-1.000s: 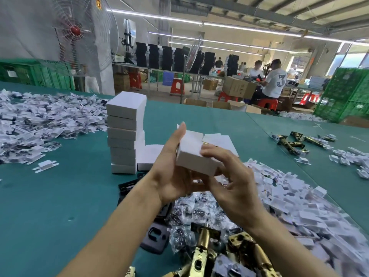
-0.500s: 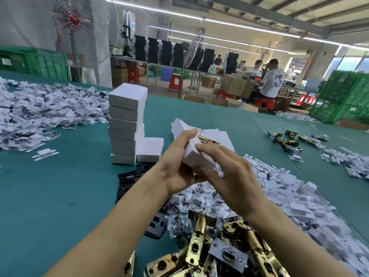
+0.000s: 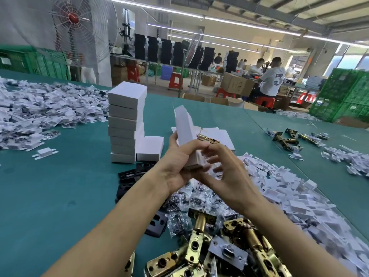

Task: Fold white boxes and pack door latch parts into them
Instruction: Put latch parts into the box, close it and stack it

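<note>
My left hand [image 3: 179,162] grips a white box [image 3: 184,126] held upright over the green table [image 3: 60,196], its top flap open. A brass latch part [image 3: 208,138] sticks out beside the box on its right. My right hand [image 3: 225,172] is at the box's lower end, fingers spread and blurred against it. A stack of folded white boxes [image 3: 125,124] stands to the left, with one more box [image 3: 149,148] lying beside its base. Brass latches [image 3: 201,236] lie piled in front of me.
Flat white box blanks [image 3: 217,134] lie behind my hands. Small bagged parts [image 3: 191,202] and black plates [image 3: 129,176] sit under my wrists. White plastic pieces [image 3: 289,196] heap at the right, another heap [image 3: 40,110] at far left. More latches [image 3: 287,136] lie far right. People work in the background.
The box has turned from lying flat between my hands to standing upright with its flap up. A brass latch now shows beside it. My right hand has shifted to the box's lower end.
</note>
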The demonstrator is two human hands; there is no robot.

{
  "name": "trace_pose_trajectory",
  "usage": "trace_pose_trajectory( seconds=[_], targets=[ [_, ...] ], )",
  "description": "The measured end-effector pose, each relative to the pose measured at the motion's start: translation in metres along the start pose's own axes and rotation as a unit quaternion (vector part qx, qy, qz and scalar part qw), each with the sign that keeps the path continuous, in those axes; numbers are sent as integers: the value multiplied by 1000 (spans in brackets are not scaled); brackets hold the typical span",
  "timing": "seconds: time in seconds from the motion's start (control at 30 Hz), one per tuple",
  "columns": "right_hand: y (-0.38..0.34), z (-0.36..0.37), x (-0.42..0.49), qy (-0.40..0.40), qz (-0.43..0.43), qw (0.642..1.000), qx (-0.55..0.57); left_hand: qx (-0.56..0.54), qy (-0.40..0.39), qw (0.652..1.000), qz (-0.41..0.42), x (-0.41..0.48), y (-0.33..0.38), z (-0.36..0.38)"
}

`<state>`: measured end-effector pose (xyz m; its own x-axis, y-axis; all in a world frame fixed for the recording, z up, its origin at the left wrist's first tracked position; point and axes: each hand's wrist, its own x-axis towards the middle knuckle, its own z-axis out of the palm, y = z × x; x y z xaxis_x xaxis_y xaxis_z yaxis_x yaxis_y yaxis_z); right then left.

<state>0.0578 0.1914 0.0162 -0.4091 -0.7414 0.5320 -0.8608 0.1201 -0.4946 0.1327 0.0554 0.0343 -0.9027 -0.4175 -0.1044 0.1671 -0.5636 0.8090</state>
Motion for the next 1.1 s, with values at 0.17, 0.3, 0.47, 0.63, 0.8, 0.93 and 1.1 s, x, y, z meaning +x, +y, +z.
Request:
trace_pose_trajectory(
  seconds=[0.17,0.3,0.47,0.63,0.8,0.93,1.1],
  targets=[
    [-2,-10,-17,-235,11,970,-61,101,81,988,83,10,8,-19],
    [-15,-19,-13,-395,36,918,-14,130,95,983,86,13,5,-21],
    [-17,-16,-14,-428,-30,891,-146,143,101,979,107,13,4,-25],
    [-13,-9,-13,-372,-121,891,-229,271,93,937,199,16,-6,-23],
    [5,-23,-13,-254,-40,952,-168,297,116,913,254,16,-6,-29],
    [13,-48,0,-61,89,994,-17,308,103,908,264,16,-5,-32],
    [0,-59,30,156,132,952,229,324,-57,922,204,12,-12,-26]
  ],
)
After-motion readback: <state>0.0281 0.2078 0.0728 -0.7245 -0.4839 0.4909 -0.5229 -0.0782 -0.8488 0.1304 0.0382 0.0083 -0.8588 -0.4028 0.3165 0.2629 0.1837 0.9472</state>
